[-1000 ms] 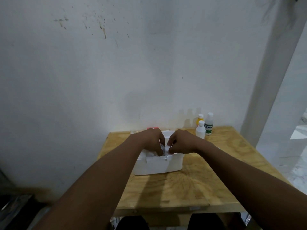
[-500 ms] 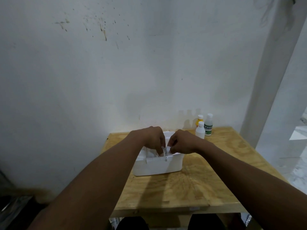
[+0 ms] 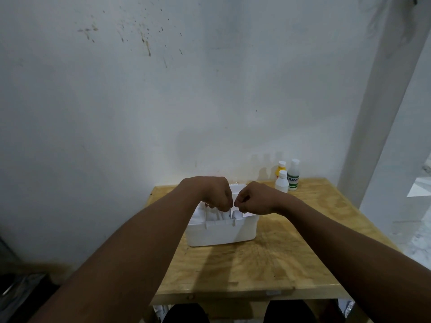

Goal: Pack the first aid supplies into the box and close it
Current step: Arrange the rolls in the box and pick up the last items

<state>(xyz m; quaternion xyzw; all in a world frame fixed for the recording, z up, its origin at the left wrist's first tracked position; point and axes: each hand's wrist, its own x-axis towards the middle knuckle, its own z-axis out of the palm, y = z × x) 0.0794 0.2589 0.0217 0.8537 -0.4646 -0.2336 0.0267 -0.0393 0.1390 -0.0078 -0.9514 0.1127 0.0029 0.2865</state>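
A white plastic box [image 3: 221, 233] stands open on the wooden table [image 3: 268, 259], near its far side. Both my hands are over the box's opening, fingers curled. My left hand [image 3: 215, 194] and my right hand [image 3: 253, 200] pinch small white items [image 3: 227, 215] standing inside the box; what exactly these items are is too small to tell. Three bottles stand at the table's back right: a yellow bottle [image 3: 279, 172], a small white bottle [image 3: 281, 183] and a green-labelled bottle [image 3: 293, 177]. The box's lid is hidden behind my hands.
A white wall rises right behind the table. A white pillar [image 3: 384, 113] stands at the right. The table's front half between the box and the near edge is bare wood. My knees show under the near edge.
My hands have shifted slightly above the box's opening, staying pinched on the white items inside. The box and the bottles have not moved.
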